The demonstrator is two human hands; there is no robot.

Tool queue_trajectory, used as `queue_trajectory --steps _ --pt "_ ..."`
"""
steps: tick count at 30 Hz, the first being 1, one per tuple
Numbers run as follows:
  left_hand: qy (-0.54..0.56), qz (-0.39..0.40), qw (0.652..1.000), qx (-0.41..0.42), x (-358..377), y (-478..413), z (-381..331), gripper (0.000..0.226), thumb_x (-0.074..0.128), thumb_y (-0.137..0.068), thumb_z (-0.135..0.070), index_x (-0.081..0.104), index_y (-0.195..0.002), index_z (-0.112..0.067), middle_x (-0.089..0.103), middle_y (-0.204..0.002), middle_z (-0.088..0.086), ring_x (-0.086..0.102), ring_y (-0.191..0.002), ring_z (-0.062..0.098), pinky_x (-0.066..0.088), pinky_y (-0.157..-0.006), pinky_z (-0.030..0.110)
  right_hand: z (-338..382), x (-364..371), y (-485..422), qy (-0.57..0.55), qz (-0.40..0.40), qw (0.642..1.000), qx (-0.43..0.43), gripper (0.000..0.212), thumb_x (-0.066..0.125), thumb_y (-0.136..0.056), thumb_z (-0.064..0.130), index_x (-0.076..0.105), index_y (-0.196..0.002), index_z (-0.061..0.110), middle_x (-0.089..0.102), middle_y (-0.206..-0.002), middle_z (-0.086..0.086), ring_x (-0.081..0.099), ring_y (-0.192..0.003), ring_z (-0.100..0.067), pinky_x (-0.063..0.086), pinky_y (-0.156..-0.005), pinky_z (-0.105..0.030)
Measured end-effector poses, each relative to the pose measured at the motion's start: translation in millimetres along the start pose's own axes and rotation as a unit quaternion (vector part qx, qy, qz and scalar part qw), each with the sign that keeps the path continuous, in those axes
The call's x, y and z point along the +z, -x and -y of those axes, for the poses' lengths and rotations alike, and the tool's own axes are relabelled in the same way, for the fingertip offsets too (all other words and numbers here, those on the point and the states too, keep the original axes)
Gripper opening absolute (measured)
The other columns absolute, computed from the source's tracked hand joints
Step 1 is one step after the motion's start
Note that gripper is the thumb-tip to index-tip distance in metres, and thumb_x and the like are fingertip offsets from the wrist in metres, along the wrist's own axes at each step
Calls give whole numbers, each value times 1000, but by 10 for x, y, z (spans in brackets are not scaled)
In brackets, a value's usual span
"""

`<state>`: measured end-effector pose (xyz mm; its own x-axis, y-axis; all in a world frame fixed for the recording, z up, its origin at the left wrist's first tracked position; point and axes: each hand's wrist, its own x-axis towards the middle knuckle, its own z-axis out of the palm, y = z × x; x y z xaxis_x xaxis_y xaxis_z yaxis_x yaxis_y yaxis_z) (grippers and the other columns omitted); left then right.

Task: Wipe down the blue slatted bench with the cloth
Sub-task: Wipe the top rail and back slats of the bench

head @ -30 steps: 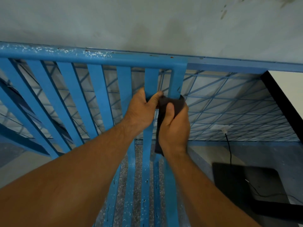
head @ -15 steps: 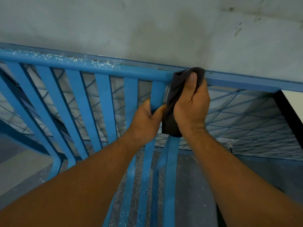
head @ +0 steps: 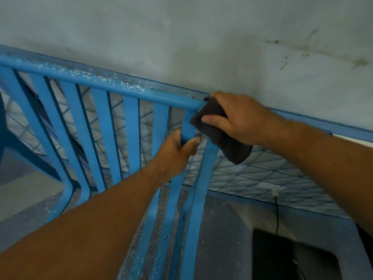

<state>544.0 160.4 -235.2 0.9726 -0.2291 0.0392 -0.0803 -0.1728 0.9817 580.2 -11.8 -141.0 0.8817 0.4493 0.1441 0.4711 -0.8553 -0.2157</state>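
Bench (head: 107, 126) in painted blue metal, filling left and centre of the frame: flat slats fanning down from a round top rail (head: 113, 85), then curving toward the lower centre. Paint smooth on the slats, chipped and flecked white along the rail from upper left to centre. Behind the slats, thin blue wire mesh (head: 262, 174) in a diamond lattice, stretching to the right of the frame. Above, pale plaster wall (head: 181, 37), matte and stained at upper right.

Progress, as a judgement only: wiping under way at the right end of the rail, near centre right of the frame. White flecks plentiful along the rail to the left, so likely much of that rail left to do; cannot tell whether flecks are dirt or bare chipped paint. Slats at left show no sign either way. Lower slat runs at bottom centre speckled, probably left as well.

Cloth (head: 224, 138), dark grey-brown, soft and folded thick, pressed against the rail corner at centre right, its loose end hanging down over the mesh. Right hand (head: 240, 120) with its grip closed over the cloth, thumb on the front face, fingers wrapped over the rail. Left hand (head: 177, 152) just below and left, grip closed round one slat, thumb across its front, seemingly steadying.
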Motion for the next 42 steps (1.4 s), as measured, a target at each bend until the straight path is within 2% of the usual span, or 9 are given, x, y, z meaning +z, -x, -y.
queue_trajectory --steps 7,11,15,18,22,27,33,38,42 --pt "-153 -7 983 -101 -26 22 -33 26 54 -95 -40 56 -96 -14 60 -75 2 57 -69 17 40 -54 30 139 -121 -93 -1 83 996 32 55 52 -90 58 39 -139 38 55 -115 1 52 -98 -19 39 -80 -30" --pt "-193 -29 972 -130 -148 259 -24 27 57 -93 -35 58 -115 -20 64 -95 -4 62 -85 18 42 -65 24 212 140 103 -92 -75 986 114 65 63 -84 56 40 -142 38 53 -105 0 49 -90 -10 37 -79 -20" --pt "-253 -125 955 -94 -619 538 70 17 55 -94 -31 67 -102 -22 69 -85 -5 58 -67 -1 38 -55 9 295 320 219 -246 -235 922 186 45 82 -71 46 55 -104 29 57 -85 20 55 -74 16 39 -57 0" --pt "-248 -221 939 -87 -1044 575 96 32 56 -93 -36 63 -116 -15 68 -101 -2 56 -77 3 39 -63 14 340 354 221 -172 -282 935 128 29 69 -85 39 67 -107 20 62 -91 13 57 -82 1 37 -69 -6" --pt "-230 -246 938 -85 -1310 427 29 56 63 -88 -46 53 -129 -9 60 -107 -3 57 -97 14 43 -78 27 374 169 22 13 -142 985 101 49 33 -93 58 62 -103 20 61 -87 -4 58 -82 -29 33 -66 -30" --pt "-226 -257 939 -44 -1368 183 -110 38 69 -82 -48 60 -102 -17 62 -89 -3 59 -82 13 45 -66 24 494 -90 -296 160 65 981 90 63 8 -75 84 38 -90 30 46 -69 7 43 -57 -17 31 -60 -33" --pt "-192 -323 924 -71 -1523 130 -70 53 74 -79 -44 51 -116 -13 53 -102 -3 51 -91 14 40 -70 23 549 -8 -141 117 10 993 -22 62 47 -92 49 43 -142 11 61 -127 -13 61 -103 -34 50 -80 -43" --pt "-196 -247 946 -74 -1555 -62 -24 30 62 -91 -36 48 -79 -13 50 -67 -2 45 -54 8 30 -38 15 554 -21 -273 146 27 988 34 71 24 -79 77 51 -120 25 66 -94 0 60 -76 -25 41 -63 -30" --pt "-127 -189 964 -141 -1624 -154 46 28 62 -86 -29 63 -79 -2 66 -70 15 53 -52 13 40 -40 18 549 -60 -493 153 114 979 71 80 5 -65 91 46 -93 29 42 -67 11 44 -58 -10 33 -52 -29"
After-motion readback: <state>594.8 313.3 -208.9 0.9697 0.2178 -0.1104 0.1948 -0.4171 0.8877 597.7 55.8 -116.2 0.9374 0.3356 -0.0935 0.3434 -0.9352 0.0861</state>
